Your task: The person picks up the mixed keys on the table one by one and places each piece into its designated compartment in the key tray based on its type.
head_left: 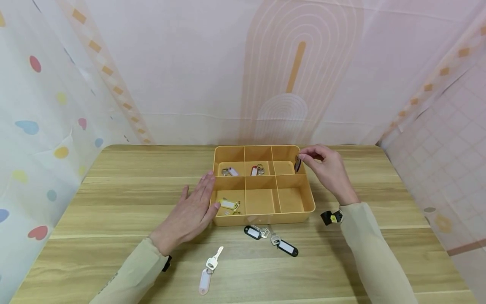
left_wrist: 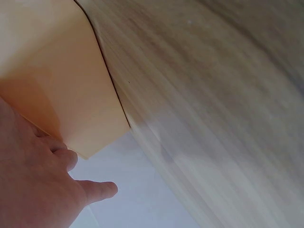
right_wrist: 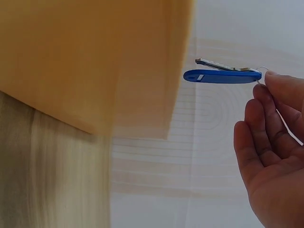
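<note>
Pink-tagged key point(head_left: 211, 264): lying nearest me on the tabletop point(head_left: 133, 185). Black-tagged keys point(head_left: 287, 248), two: lying just before the orange-yellow box point(head_left: 290, 218). Left hand point(head_left: 190, 217): I am resting it, fingers straight, against the box's left side. Yellow-tagged key point(head_left: 228, 204): sitting in the near-left compartment. Right hand point(head_left: 328, 169): I am pinching the blue-tagged key point(right_wrist: 223, 76) by its ring; it is hanging over the far-right compartment. Red-tagged key point(head_left: 254, 170): lying far-middle.

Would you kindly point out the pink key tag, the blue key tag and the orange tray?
Pink key tag point(head_left: 204, 281): head view, middle of its label.
Blue key tag point(right_wrist: 223, 77): right wrist view, middle of its side.
Orange tray point(head_left: 286, 218): head view, front wall.
</note>
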Tool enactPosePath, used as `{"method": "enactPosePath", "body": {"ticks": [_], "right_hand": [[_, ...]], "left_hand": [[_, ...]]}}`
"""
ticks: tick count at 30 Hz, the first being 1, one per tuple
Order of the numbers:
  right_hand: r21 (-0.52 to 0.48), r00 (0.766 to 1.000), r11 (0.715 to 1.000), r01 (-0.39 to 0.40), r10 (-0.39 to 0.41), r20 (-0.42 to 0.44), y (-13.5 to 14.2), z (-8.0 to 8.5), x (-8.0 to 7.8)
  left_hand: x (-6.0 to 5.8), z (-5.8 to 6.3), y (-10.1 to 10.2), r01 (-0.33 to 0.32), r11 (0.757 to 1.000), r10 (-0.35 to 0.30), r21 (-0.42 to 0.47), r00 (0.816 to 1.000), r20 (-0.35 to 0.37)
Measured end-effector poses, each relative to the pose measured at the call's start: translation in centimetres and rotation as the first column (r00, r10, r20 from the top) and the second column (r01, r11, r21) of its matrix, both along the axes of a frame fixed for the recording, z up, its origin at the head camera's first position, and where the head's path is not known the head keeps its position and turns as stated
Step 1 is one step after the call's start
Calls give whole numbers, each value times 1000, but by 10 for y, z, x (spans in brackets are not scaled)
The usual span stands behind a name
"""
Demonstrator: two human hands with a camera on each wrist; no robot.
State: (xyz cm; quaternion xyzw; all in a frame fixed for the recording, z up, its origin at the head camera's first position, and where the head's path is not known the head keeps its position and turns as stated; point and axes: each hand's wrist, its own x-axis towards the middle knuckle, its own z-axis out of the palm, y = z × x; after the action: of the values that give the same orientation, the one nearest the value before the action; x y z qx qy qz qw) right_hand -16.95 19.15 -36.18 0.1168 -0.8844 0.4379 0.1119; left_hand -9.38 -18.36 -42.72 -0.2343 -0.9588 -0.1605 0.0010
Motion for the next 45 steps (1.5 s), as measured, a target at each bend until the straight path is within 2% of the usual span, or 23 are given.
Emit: {"method": "enactPosePath", "body": {"ticks": [13, 29, 45], "right_hand": [[25, 998, 999, -35, 34, 61, -4, -10, -12], [81, 996, 992, -93, 91, 25, -5, -27, -21], [159, 991, 978, -134, 133, 19, -7, -34, -21]], "left_hand": [[0, 0, 0, 5, 1000, -5, 0, 1000, -4], [-1, 0, 0, 0, 1000, 0, 1, 1000, 6], [-2, 0, 0, -2, 1000, 2, -1, 1000, 11]]}}
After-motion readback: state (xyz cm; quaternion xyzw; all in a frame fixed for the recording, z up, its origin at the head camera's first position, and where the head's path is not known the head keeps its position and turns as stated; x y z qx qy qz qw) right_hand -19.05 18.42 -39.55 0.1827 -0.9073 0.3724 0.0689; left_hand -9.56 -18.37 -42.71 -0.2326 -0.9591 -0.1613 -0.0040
